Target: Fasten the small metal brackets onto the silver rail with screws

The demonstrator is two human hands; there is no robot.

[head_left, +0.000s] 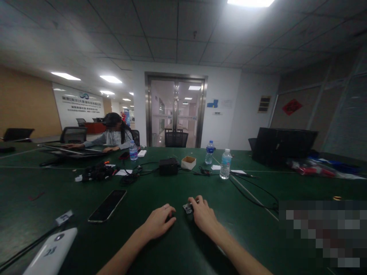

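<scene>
The small grey piece (187,208) lies on the green table (137,252), right at the fingertips of my right hand (203,215) — on the side facing my left hand, and partly covered by the curled fingers. The right hand is much the nearer; my left hand (159,221) rests across a short gap. The piece is too small and too hidden for me to read its long axis. My right fingers bend over it, touching or nearly so, and I cannot tell whether they grip it. My left fingers are loosely curled, thumb parted from them, with nothing I can make out in their hold.

Beyond the hands sits an open-topped box (188,164), its tan inner wall showing but its floor out of my sight, beside a black block (168,167) with cables. The near clear bottle (225,168) stands upright and capped — its contents look like water. Past it is another bottle (209,152). A dark-screened phone (107,206) lies on my left.
</scene>
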